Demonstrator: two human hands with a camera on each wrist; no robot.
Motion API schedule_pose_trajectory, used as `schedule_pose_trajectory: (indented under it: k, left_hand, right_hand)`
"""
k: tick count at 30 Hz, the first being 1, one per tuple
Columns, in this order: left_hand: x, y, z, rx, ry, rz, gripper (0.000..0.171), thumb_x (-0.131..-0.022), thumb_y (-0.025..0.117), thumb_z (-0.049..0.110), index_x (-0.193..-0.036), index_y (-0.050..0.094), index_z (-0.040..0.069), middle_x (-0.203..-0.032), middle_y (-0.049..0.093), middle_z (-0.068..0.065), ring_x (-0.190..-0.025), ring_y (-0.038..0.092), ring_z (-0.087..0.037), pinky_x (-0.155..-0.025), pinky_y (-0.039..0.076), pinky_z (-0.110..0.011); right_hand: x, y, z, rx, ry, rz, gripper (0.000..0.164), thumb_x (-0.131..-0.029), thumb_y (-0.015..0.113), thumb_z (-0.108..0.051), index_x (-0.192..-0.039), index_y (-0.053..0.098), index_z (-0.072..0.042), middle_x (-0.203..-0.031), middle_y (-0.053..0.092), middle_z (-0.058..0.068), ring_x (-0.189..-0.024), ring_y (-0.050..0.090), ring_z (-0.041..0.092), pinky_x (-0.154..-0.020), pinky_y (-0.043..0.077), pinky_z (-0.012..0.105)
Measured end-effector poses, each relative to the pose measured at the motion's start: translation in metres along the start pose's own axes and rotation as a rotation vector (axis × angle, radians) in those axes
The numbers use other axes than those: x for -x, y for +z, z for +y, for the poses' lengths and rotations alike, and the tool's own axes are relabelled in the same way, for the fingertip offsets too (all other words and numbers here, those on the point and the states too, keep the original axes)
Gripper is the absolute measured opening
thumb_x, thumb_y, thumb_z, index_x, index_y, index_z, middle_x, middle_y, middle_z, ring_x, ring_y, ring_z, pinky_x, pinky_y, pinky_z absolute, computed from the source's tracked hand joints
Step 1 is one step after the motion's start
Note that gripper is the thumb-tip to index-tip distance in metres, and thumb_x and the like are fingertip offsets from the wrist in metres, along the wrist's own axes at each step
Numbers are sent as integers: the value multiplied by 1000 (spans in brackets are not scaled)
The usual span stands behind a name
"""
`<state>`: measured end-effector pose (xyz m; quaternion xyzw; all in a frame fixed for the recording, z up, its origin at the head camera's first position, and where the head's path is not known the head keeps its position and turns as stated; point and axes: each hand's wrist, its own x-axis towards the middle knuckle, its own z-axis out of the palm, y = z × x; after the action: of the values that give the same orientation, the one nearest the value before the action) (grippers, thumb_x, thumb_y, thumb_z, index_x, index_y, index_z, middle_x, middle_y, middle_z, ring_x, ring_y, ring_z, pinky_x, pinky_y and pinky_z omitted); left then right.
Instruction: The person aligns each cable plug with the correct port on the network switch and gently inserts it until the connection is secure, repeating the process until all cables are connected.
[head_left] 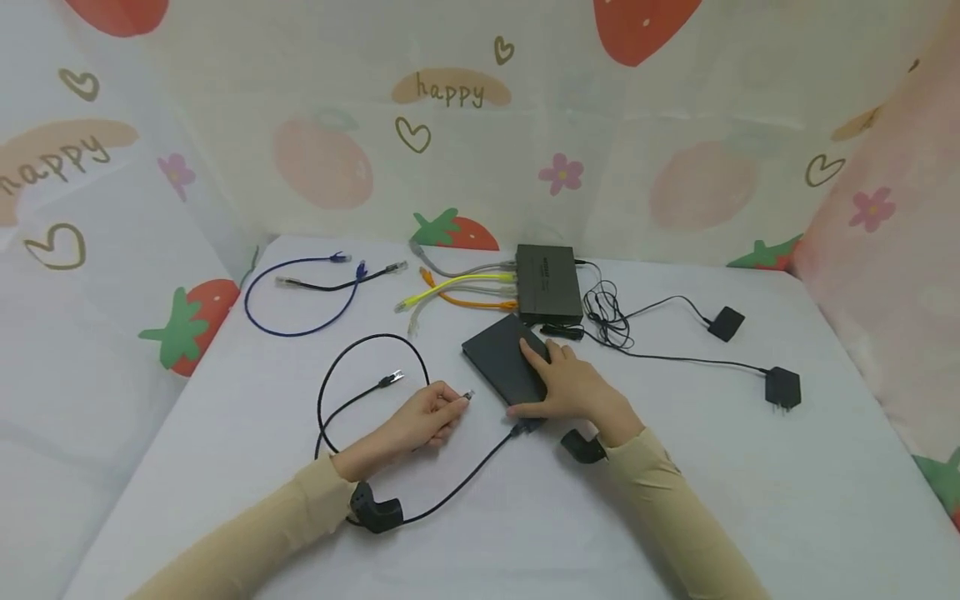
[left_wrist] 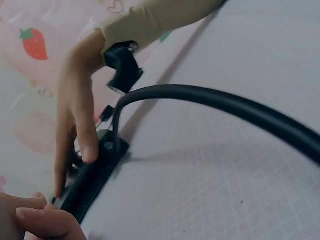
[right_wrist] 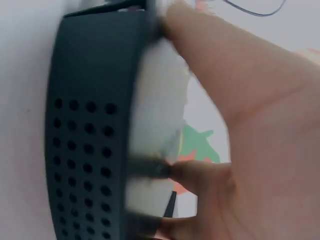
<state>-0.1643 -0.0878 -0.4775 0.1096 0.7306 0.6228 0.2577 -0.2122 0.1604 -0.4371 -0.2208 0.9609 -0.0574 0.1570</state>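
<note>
A clear-tipped network cable plug is pinched between thumb and fingers of my left hand. Its black cable loops behind the hand and passes under the forearm. My right hand lies over a flat dark box, fingers spread on its top and thumb at the near corner. In the right wrist view, the box's side has rows of holes. Another black cable end is plugged into the box's near end. A loose black cable plug lies left of my left hand. Cable joins under the forearm are hidden.
Behind stands a black switch with grey, yellow cable and orange cables plugged in. Blue cable and short black cable lie back left. Power adapters with tangled cords lie right. Printed cloth walls surround the table.
</note>
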Motion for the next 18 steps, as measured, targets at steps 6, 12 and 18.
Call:
schedule_pose_trajectory:
  k: [6, 12, 18]
  left_hand:
    - [-10, 13, 1, 20, -17, -34, 24, -98, 47, 22, -103, 43, -1, -63, 45, 1, -47, 38, -6, -44, 35, -18]
    - [-15, 20, 0, 39, -45, -50, 21, -98, 47, 20, -102, 43, 0, -62, 45, 2, -47, 39, -6, -45, 36, -19]
    - [-18, 25, 1, 54, -41, -53, 20, -97, 49, 18, -101, 44, -1, -60, 46, 1, -46, 45, -6, -47, 46, -23]
  right_hand:
    - [18, -2, 12, -64, -64, -23, 109, -67, 60, -75, -150, 12, -22, -152, 9, 25, -130, 31, 43, -88, 43, 54]
    - [25, 8, 21, -78, -141, 44, 108, -67, 63, -72, -149, 14, -21, -153, 6, 21, -132, 29, 43, -92, 41, 54]
    - [26, 18, 24, -65, -169, 115, 106, -69, 58, -75, -149, 16, -19, -152, 9, 22, -129, 34, 42, -90, 44, 51]
